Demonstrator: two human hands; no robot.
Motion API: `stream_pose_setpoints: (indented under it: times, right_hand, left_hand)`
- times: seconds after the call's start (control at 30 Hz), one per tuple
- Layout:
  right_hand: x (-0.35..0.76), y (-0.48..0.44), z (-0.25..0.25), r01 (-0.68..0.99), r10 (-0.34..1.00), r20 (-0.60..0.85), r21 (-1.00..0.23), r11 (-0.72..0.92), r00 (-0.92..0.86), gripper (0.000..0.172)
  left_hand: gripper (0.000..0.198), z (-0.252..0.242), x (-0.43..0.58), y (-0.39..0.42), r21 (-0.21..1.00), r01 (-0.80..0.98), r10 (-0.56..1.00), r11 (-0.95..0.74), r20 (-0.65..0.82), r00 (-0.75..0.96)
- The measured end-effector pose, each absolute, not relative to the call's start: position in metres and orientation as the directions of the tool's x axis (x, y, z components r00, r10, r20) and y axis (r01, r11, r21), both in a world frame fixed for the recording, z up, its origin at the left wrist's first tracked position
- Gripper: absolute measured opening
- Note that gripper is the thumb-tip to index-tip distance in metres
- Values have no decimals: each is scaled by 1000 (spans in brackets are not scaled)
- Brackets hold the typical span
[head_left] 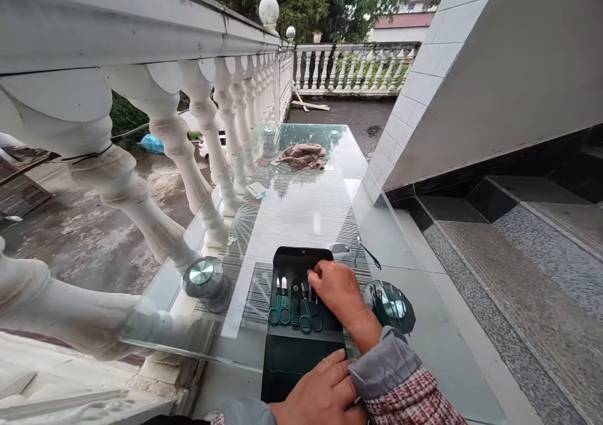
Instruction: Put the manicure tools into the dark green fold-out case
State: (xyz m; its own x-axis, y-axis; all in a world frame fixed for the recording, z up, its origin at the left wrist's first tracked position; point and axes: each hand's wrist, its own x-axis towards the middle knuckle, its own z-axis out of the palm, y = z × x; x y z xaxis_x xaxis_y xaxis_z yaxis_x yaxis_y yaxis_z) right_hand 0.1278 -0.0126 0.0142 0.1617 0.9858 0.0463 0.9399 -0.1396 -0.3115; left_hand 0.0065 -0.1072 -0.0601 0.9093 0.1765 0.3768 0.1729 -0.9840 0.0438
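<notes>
A black manicure case [304,343] lies unfolded on the glass table. Its slots hold green-handled scissors [279,312] on the left, a dark nail clipper [296,302] in the middle, and a second green-handled tool [309,320] with ring handles. My right hand [339,290] is at the right end of the slots, with its thumb and fingers pinched together. Whatever lies between those fingertips is hidden. Resting flat on the lower flap, my left hand [320,390] has its fingers stretched out.
The glass table [301,215] has round metal-capped supports [207,277] near its corners. A brown cloth [304,156] and a small white box [256,190] lie farther back. Beyond the case is a light grey object [340,250] with a strap [370,253]. White balusters stand left, stone steps right.
</notes>
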Motion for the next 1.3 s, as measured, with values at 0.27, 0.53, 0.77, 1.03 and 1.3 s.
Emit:
stream_pose_setpoints:
  times: [0.27,0.53,0.77,1.03,1.3]
  right_hand:
    - [139,-10,9,759,956,119,-638,-133,268,26]
    - [170,-22,30,600,824,266,-792,-109,501,27]
    - [193,-9,12,815,866,244,-516,-266,437,21]
    - [192,8,-5,878,917,155,-383,-288,368,25]
    - [201,-15,-3,896,918,356,-445,2,175,19]
  left_hand:
    - [26,-55,4,-105,9,156,151,-988,321,935]
    - [21,-67,6,-106,-54,170,131,-984,428,894]
    - [21,-77,11,-107,-82,169,114,-982,454,884]
    - [18,-88,16,-109,-180,239,87,-954,596,798]
    - [23,-85,17,-108,-163,269,99,-949,656,749]
